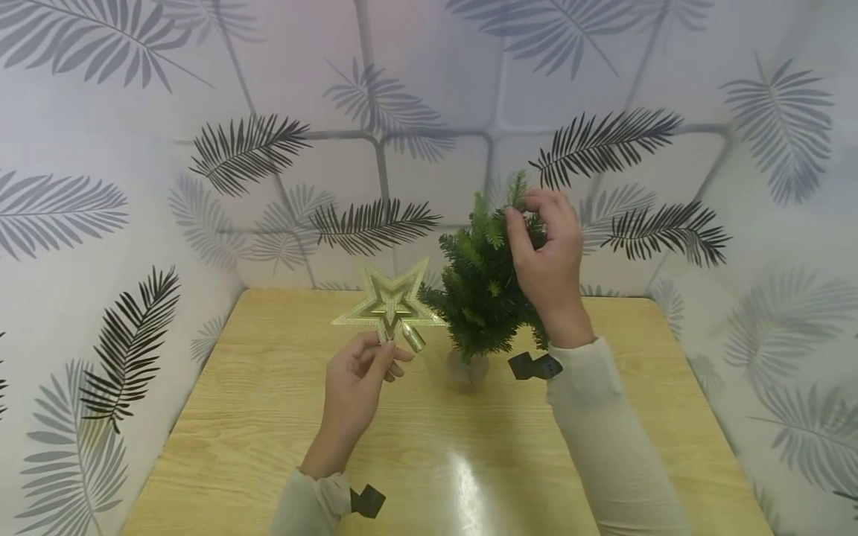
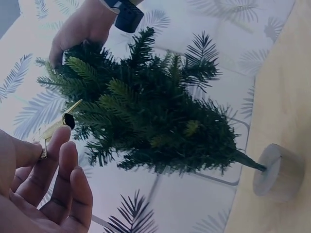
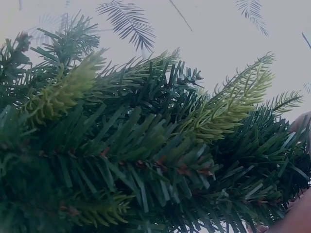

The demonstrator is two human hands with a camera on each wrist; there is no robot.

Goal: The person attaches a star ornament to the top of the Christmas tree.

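A gold star tree topper (image 1: pixel 391 301) is pinched by its lower part between thumb and fingers of my left hand (image 1: pixel 358 380). Its hollow gold socket (image 1: pixel 414 339) points down and right; in the left wrist view the socket's dark opening (image 2: pixel 69 121) faces the tree. Just right of the star stands a small artificial Christmas tree (image 1: pixel 485 286) on a round pale base (image 1: pixel 467 370). My right hand (image 1: pixel 551 253) pinches a sprig at the tree's top with thumb and fingers. Branches (image 3: pixel 146 145) fill the right wrist view and hide most of that hand.
The tree stands on a light wooden table (image 1: pixel 268 417) with a glossy light reflection near its front. Pale wall covering (image 1: pixel 429 179) with grey and black leaf prints surrounds the table at the back and sides. Dark devices (image 1: pixel 535 366) are strapped at both wrists.
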